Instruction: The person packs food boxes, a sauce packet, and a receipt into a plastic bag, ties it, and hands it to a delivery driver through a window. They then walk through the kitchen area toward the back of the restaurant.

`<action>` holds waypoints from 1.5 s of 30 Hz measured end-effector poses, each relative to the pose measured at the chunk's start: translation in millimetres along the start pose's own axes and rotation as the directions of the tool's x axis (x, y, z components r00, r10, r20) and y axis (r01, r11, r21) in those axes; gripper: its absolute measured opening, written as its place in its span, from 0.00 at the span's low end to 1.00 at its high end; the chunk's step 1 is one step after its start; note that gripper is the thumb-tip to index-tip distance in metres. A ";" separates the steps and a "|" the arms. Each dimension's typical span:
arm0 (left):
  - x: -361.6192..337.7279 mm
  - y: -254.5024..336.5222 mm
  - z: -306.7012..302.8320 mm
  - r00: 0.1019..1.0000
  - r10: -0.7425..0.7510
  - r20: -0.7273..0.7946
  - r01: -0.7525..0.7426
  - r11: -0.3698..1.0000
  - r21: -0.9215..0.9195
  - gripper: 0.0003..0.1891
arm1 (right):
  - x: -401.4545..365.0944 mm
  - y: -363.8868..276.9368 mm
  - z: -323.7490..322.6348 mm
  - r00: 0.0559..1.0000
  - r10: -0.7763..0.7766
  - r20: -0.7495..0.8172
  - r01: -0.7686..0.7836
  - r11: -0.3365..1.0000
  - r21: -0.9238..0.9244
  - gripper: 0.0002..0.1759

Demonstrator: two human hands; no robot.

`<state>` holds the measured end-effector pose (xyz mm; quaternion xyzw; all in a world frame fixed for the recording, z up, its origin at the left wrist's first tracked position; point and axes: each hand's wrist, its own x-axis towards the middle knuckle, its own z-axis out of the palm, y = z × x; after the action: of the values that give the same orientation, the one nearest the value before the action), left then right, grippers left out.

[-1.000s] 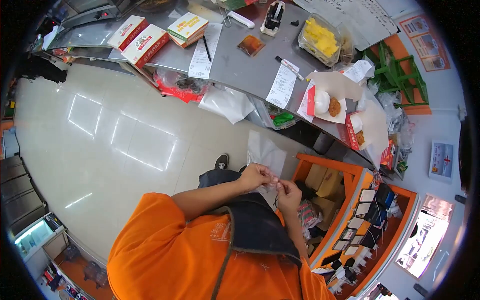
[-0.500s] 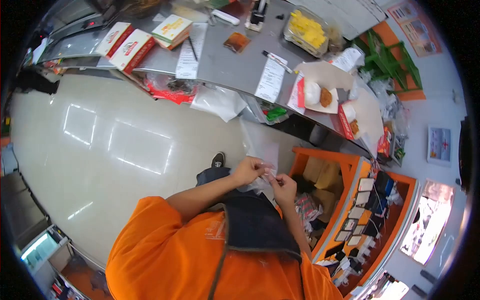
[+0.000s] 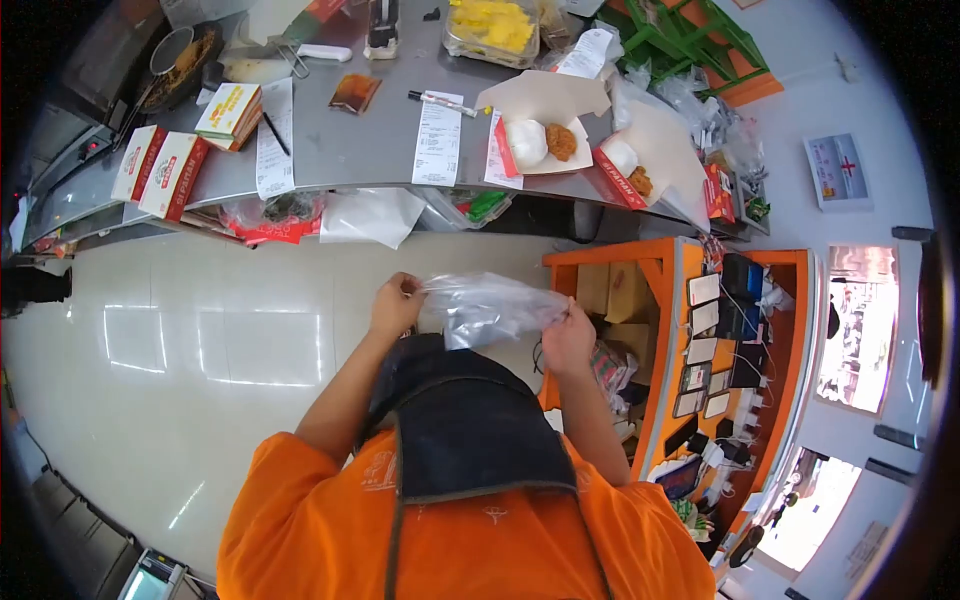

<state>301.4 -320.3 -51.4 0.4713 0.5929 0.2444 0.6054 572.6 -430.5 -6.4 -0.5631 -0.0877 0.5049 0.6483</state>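
A clear plastic bag (image 3: 490, 308) is stretched sideways between my two hands, in front of my dark apron. My left hand (image 3: 397, 303) pinches its left end with the fingers closed. At the other end, my right hand (image 3: 570, 340) grips the plastic between thumb and fingers. The bag looks crumpled and thin, and I see nothing inside it. Beyond it on the metal counter (image 3: 345, 140) sit an open box with a white mound and a fried piece (image 3: 560, 142) and a second open box (image 3: 640, 182) of similar food.
Closed red-and-white boxes (image 3: 172, 175) stand at the counter's left, beside receipts (image 3: 275, 140). A tub of yellow food (image 3: 490, 28) stands at the back. To my right is an orange shelf unit (image 3: 655, 262) with several phones (image 3: 703, 290) and cables on top.
My hands have moved apart, spreading the plastic bag between them; before, they were close together at its edge. The view has turned rightward and I now face the counter more squarely.
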 end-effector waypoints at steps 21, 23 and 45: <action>-51.5 2.4 67.9 0.982 0.097 0.162 -0.097 0.995 -0.010 0.17 | 3.9 10.9 9.8 0.934 0.291 -0.207 -0.281 0.957 0.077 0.15; -37.5 -21.0 71.8 0.954 -0.273 0.125 0.300 0.874 -0.382 0.17 | 16.3 37.2 6.4 0.951 -0.240 -0.197 0.147 0.907 -0.394 0.14; -44.5 37.8 54.6 0.900 0.319 0.297 -0.406 0.861 0.306 0.11 | -14.3 44.5 47.0 0.815 -0.175 0.553 0.579 0.189 -0.793 0.28</action>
<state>355.3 -357.1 -5.2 0.7037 0.4513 0.1839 0.5170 509.0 -417.5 -19.9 -0.6934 -0.6145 0.2628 0.2692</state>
